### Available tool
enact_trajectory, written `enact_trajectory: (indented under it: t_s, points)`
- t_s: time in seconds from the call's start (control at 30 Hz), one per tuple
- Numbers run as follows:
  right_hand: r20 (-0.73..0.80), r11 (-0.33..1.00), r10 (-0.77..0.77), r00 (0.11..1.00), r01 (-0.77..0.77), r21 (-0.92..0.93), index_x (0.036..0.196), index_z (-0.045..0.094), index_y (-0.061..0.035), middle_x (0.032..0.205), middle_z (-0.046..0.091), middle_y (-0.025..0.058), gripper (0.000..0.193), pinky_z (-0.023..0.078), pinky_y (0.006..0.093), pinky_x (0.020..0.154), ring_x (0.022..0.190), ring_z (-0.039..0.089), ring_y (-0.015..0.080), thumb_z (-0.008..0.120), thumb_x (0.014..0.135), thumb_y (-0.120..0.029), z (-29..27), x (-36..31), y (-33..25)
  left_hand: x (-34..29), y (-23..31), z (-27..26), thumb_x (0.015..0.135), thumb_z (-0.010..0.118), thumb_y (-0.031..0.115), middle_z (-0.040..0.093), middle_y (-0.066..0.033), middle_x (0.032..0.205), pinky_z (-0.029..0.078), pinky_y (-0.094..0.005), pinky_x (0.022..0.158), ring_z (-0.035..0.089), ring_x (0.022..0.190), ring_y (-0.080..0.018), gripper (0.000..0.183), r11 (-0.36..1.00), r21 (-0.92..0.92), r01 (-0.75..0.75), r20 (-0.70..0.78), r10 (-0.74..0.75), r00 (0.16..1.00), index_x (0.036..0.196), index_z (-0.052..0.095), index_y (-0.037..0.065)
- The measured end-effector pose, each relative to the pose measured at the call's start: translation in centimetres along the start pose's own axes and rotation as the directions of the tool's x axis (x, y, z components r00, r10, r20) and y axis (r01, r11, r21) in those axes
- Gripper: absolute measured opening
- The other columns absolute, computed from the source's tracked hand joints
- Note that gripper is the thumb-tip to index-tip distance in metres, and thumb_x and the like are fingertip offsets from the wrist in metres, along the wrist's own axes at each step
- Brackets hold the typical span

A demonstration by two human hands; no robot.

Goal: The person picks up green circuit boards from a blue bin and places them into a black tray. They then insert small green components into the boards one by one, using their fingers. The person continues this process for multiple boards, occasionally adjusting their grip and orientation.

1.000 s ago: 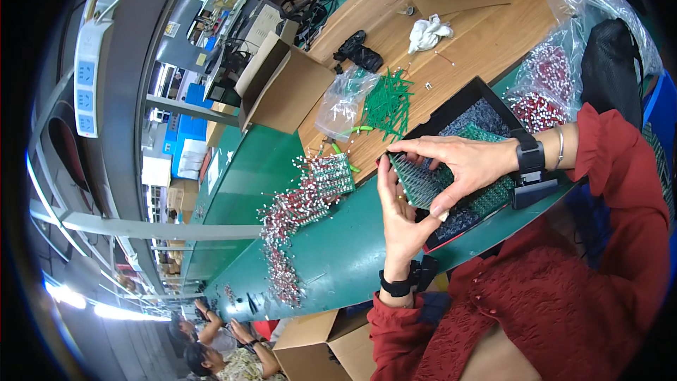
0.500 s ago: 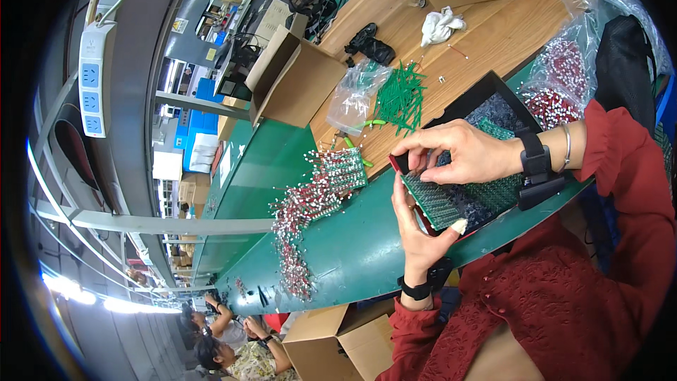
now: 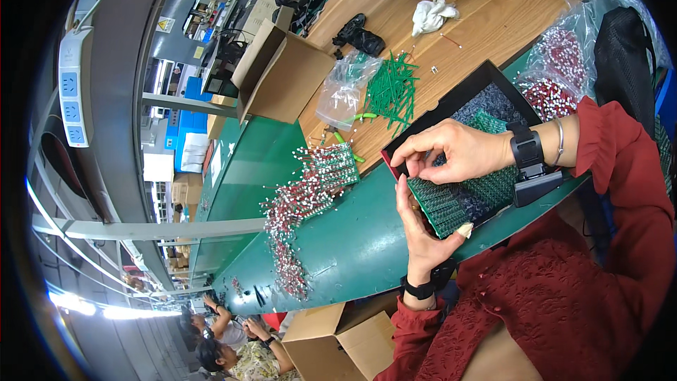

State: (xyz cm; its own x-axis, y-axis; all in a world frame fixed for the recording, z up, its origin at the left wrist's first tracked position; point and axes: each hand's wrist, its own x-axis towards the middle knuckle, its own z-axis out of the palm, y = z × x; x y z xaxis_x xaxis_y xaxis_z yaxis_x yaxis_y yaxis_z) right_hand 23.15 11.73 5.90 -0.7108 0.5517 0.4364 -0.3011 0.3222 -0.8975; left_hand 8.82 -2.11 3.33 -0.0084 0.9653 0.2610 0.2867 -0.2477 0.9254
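My left hand (image 3: 422, 245) grips a green circuit board panel (image 3: 438, 206) by its near-left edge, the thumb on one side and the fingers on another. A pale cover sits on that thumb's tip. My right hand (image 3: 462, 149) bends over the panel's far-left corner with thumb and fingers pinched together; whatever is between them is hidden. Beneath both hands lies a black open box (image 3: 522, 93) holding small dark parts (image 3: 485, 104) and more green panels (image 3: 486, 122).
Left of the box, a board with red-and-white wired parts (image 3: 303, 187) spreads over the green bench. Green strips (image 3: 392, 92), a clear bag (image 3: 343, 92) and a cardboard box (image 3: 289, 74) lie beyond. At right is a bag of red-and-white parts (image 3: 553, 92). Two people work farther off.
The view has shifted slightly, so the bench things appear a little farther left. My right fingers stay pinched at the panel's corner, and my left hand keeps its grip.
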Motion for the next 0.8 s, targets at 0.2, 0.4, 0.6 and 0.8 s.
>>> enact_trajectory:
  t_s: [0.2,0.4,0.6,0.8]
  points:
    - [0.014,0.995,-0.035,0.999,0.036,-0.093,0.109,0.065,-0.0013,0.086,0.067,0.0081,0.028,0.054,0.0278,0.070,0.081,0.066,0.0132,0.061,0.081,0.001,-0.02,-0.13,-0.01,-0.08,-0.83,-0.14,0.056,0.086,0.013,0.020,-0.0208,0.149,0.022,-0.0412,0.114,0.025,0.140,-0.0312,0.124,0.997,0.058,-0.052,0.022,0.051,0.998,0.148,0.004,-0.004]
    - [-0.004,0.913,-0.327,0.945,0.315,-0.258,0.108,0.065,-0.0024,0.089,0.066,0.0087,0.031,0.053,0.0289,0.070,0.076,0.064,0.0193,0.063,0.077,0.001,-0.02,0.14,0.33,-0.18,-0.61,0.04,0.055,0.085,0.014,0.021,-0.0223,0.148,0.026,-0.0407,0.113,0.028,0.138,-0.0316,0.124,0.998,-0.004,-0.062,-0.016,0.062,0.998,0.148,0.004,-0.003]
    - [-0.006,0.972,-0.157,0.988,0.154,-0.179,0.110,0.065,-0.0023,0.084,0.066,0.0082,0.035,0.053,0.0300,0.069,0.073,0.064,0.0194,0.063,0.075,0.001,0.08,-0.10,0.58,-0.38,-0.92,-0.01,0.055,0.085,0.016,0.020,-0.0211,0.149,0.026,-0.0403,0.113,0.028,0.138,-0.0312,0.126,0.999,-0.034,-0.032,-0.060,0.030,0.998,0.149,0.003,-0.003]
    - [-0.003,0.975,-0.141,0.990,0.138,-0.174,0.109,0.065,-0.0013,0.083,0.066,0.0080,0.034,0.053,0.0297,0.067,0.073,0.064,0.0198,0.063,0.075,0.001,0.25,-0.11,0.88,-0.28,-1.07,-0.24,0.055,0.084,0.016,0.019,-0.0196,0.150,0.026,-0.0404,0.113,0.028,0.139,-0.0309,0.126,0.995,0.047,-0.084,-0.035,0.086,0.996,0.149,0.003,-0.003]
